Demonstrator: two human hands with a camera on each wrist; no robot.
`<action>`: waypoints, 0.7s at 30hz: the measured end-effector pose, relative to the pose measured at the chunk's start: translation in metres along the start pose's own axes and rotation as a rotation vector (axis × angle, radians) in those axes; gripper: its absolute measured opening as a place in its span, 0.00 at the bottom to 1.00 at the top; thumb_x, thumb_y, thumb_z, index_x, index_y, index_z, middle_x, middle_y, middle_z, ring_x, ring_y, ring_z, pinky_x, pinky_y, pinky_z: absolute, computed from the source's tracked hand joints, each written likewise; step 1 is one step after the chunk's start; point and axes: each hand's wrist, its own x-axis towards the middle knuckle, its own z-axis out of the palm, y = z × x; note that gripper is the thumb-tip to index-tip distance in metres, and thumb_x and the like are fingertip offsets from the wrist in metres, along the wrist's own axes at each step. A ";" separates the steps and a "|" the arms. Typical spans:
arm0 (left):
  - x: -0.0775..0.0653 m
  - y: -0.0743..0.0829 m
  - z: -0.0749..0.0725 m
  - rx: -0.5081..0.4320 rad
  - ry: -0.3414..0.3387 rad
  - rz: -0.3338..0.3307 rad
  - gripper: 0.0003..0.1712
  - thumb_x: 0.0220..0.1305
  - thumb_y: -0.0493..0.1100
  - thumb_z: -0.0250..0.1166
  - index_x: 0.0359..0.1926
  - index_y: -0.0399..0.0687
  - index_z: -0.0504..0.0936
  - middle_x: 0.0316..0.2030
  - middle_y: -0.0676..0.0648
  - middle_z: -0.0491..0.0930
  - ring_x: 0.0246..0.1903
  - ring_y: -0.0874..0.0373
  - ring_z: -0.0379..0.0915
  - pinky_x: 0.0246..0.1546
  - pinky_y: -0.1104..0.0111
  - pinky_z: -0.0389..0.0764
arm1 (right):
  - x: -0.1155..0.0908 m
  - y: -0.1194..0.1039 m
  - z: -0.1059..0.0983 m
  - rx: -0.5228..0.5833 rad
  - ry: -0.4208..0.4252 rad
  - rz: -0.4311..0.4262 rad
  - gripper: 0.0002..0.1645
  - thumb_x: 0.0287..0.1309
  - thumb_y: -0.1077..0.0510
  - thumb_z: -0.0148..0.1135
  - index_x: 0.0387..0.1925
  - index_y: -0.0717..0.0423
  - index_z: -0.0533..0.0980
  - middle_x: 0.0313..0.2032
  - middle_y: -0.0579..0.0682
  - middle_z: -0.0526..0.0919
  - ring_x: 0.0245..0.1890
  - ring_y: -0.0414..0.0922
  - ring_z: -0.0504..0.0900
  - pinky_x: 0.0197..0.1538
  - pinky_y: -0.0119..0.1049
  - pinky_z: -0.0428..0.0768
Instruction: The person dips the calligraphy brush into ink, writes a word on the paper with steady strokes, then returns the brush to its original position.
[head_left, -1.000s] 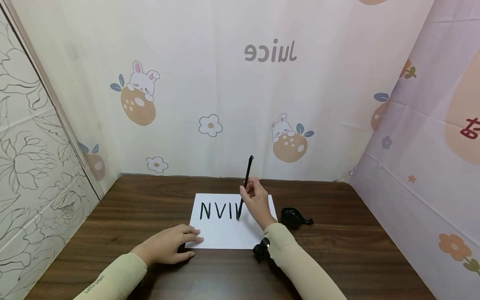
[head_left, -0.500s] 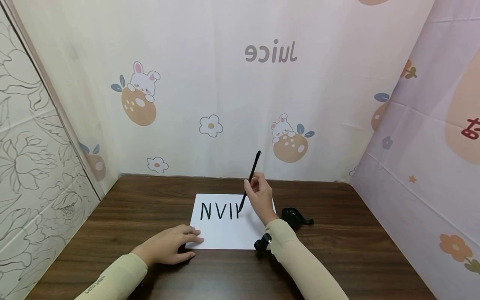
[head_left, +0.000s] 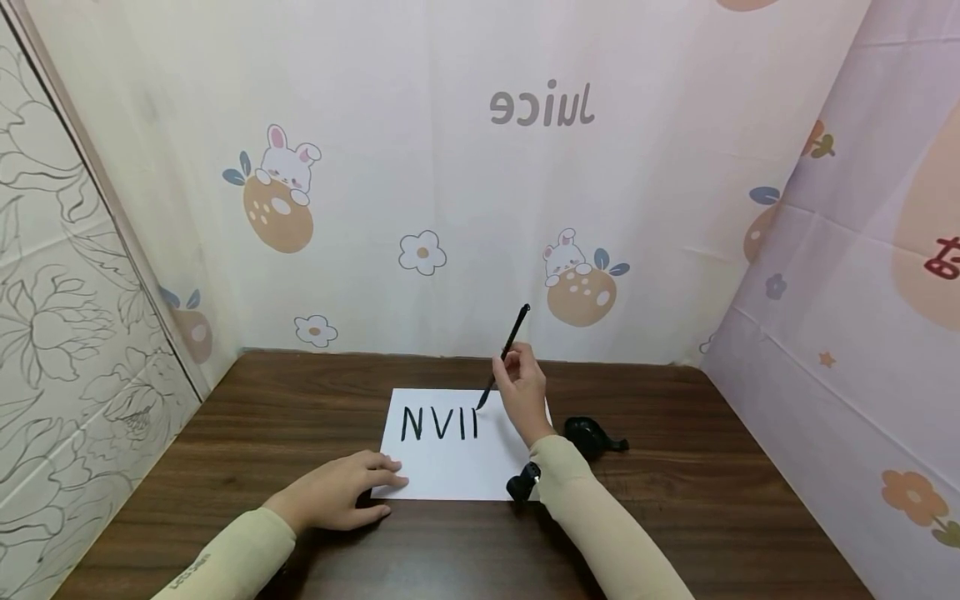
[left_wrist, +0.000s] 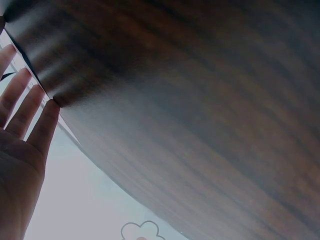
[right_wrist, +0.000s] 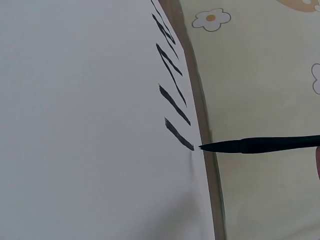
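Observation:
My right hand (head_left: 523, 400) pinches a black brush (head_left: 516, 333), its handle leaning up to the right. In the right wrist view, the pointed tip of the brush (right_wrist: 225, 146) is by the upper end of the last black stroke (right_wrist: 178, 134); whether it touches the paper I cannot tell. The white sheet of paper (head_left: 450, 471) carries black strokes reading N, V and two upright lines. On the sheet's lower left edge rests my left hand (head_left: 341, 492), fingers spread. The left wrist view shows its fingers (left_wrist: 46, 122) along the paper's edge.
To the right of the paper sits a glossy black dish (head_left: 588, 437) with a short handle or spout. A dark wooden table (head_left: 675, 500) lies under everything. A patterned curtain (head_left: 360, 183) hangs behind its far edge. A black device (head_left: 522, 483) is on my right wrist.
The brush tip has moved from the bottom of the last upright stroke to its top, leaving that stroke in plain sight. The handle leans further right. My left hand has stayed put.

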 end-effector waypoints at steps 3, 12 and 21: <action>0.000 0.000 -0.001 0.001 0.000 0.000 0.21 0.66 0.50 0.67 0.58 0.54 0.84 0.57 0.48 0.79 0.57 0.52 0.75 0.55 0.56 0.79 | 0.001 0.002 0.001 -0.001 -0.003 0.009 0.13 0.70 0.58 0.59 0.48 0.64 0.71 0.33 0.49 0.76 0.35 0.44 0.78 0.39 0.31 0.80; 0.000 0.001 0.000 0.003 0.007 0.001 0.21 0.65 0.50 0.68 0.58 0.54 0.84 0.57 0.47 0.79 0.57 0.52 0.75 0.55 0.56 0.78 | 0.001 0.005 0.003 0.001 -0.002 0.034 0.12 0.70 0.58 0.59 0.47 0.62 0.71 0.33 0.49 0.76 0.35 0.44 0.78 0.40 0.31 0.80; 0.001 -0.001 0.001 0.020 0.031 0.018 0.21 0.65 0.50 0.68 0.57 0.54 0.84 0.57 0.47 0.79 0.56 0.53 0.75 0.55 0.56 0.79 | 0.000 0.008 0.004 -0.021 0.005 0.032 0.08 0.70 0.57 0.60 0.46 0.54 0.72 0.33 0.49 0.77 0.35 0.43 0.78 0.39 0.31 0.80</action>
